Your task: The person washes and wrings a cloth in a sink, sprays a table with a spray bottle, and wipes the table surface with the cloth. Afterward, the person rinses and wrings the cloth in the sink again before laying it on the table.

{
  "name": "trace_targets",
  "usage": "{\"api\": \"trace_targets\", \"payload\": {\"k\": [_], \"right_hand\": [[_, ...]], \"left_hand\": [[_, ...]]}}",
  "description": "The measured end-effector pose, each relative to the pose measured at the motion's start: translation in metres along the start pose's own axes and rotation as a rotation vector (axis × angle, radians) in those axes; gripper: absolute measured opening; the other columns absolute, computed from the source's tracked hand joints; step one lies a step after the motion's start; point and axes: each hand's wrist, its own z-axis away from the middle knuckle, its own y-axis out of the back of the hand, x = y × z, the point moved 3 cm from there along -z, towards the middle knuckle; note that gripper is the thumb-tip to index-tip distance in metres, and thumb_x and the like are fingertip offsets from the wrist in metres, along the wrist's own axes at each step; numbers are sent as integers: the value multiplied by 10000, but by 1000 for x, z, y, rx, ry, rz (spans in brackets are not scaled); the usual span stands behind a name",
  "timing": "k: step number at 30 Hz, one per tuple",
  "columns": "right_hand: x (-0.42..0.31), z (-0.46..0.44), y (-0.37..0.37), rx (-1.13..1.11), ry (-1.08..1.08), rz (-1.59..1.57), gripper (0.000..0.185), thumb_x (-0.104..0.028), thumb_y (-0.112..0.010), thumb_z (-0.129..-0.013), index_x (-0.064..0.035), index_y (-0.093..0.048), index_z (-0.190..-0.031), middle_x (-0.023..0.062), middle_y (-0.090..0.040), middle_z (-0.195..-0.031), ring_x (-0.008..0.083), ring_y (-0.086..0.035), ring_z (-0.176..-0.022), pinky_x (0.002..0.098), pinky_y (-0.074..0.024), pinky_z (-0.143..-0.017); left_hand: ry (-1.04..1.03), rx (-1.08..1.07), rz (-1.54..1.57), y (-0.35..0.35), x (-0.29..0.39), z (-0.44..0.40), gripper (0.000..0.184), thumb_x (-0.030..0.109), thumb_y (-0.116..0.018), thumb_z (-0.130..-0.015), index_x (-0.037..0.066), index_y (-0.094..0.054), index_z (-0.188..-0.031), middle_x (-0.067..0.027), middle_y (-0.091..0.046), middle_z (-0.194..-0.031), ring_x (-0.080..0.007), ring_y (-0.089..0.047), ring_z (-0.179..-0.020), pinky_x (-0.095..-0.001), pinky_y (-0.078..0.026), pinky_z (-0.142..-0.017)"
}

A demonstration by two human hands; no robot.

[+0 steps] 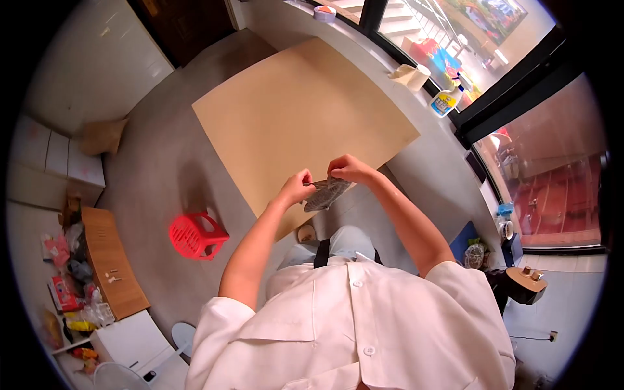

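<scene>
Hanging at near edge of table [292, 110], dark bag [325, 196] was clamped by left hand [297, 187] and right hand [350, 169], grips apparently spaced to stretch top.

In the middle of the scene, a board [292, 110] is placed. At its near edge, a plastic bag [325, 195] is held between the left hand [298, 186] and the right hand [351, 169]. To the left of the board, a stool [190, 235] is set on the floor [156, 182]. Further to the left, a panel [116, 263] is seen, and on its left side bags [78, 268] are gathered. In the far left, a door [188, 26] is situated. Along the right side, a ledge [383, 91] is located beside the window [468, 39]. On this ledge, in order from far to near, a tape roll [324, 13], a paper roll [412, 77] and a spray bottle [446, 102] are found.
</scene>
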Motion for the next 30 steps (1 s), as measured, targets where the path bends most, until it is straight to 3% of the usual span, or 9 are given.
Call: {"api": "trace_targets", "payload": {"k": [2, 6, 8, 9, 11, 15, 17, 21, 30], "right_hand": [[13, -13, 3, 76, 28, -54, 178, -86, -510, -701, -27, -633, -815, 28, -574, -672, 99, -497, -636, 265, -410, -580], [23, -29, 14, 130, -55, -28, 181, -85, -521, -701, -51, -645, -829, 50, -588, -675, 142, -530, -680, 281, -428, -613], [23, -36, 21, 289, 161, 399, 169, -107, -564, -710, -106, -659, -849, 61, -618, -750, 212, -547, -787, 327, -442, -699], [20, -38, 24, 284, 159, 397, 169, -107, -564, -710, -106, -659, -849, 61, -618, -750, 212, -547, -787, 327, -442, -699], [5, -38, 20, 231, 219, 521, 163, -171, -605, -696, -192, -673, -842, 6, -633, -867, 252, -486, -1001, 378, -393, -856], [-10, -48, 23, 371, 433, 546, 132, -168, -608, -708, -195, -663, -825, 0, -626, -854, 241, -506, -971, 398, -328, -919], [-8, -53, 25, 347, 394, 500, 138, -165, -608, -710, -188, -651, -839, 8, -627, -846, 239, -517, -951, 396, -334, -909], [1, -65, 35, 325, 267, 440, 129, -172, -611, -710, -145, -584, -833, 35, -619, -779, 237, -570, -821, 391, -361, -835], [-2, -68, 44, 338, 268, 514, 181, -227, -650, -676, -123, -545, -781, 32, -604, -717, 229, -582, -754, 375, -386, -750]], "left_hand": [[-115, 43, 111, 10, -10, -14, 144, 116, -598, -687, 39, -508, -768, -78, -615, -766, -158, -579, -725, -292, -467, -658], [-37, 118, 194, 27, -20, -38, 140, 102, -611, -719, 25, -576, -832, -70, -622, -750, -135, -583, -709, -274, -473, -646], [-33, 179, 372, 33, -29, -56, 172, 72, -606, -756, -1, -610, -911, -62, -630, -774, -112, -587, -730, -246, -477, -653], [-34, 128, 556, 32, -36, -68, 195, 45, -591, -773, -27, -601, -954, -57, -634, -827, -110, -592, -756, -237, -482, -679], [25, 121, 573, 42, -4, -61, 193, 37, -582, -780, -31, -598, -960, -57, -634, -841, -113, -593, -758, -238, -483, -688], [9, 25, 702, 47, 25, -77, 288, 9, -530, -785, -27, -552, -1069, -68, -617, -955, -121, -589, -841, -248, -481, -759], [-14, -112, 796, 43, 26, -81, 410, -28, -482, -764, -10, -488, -1173, -75, -584, -1054, -133, -567, -962, -271, -461, -854], [13, -242, 850, 40, 40, -79, 462, -54, -459, -738, -6, -464, -1198, -48, -574, -1077, -131, -556, -987, -271, -454, -866], [-77, -223, 794, 33, 50, -79, 525, -118, -462, -679, 3, -474, -1190, -31, -564, -1099, -110, -531, -1023, -254, -433, -866]]}}
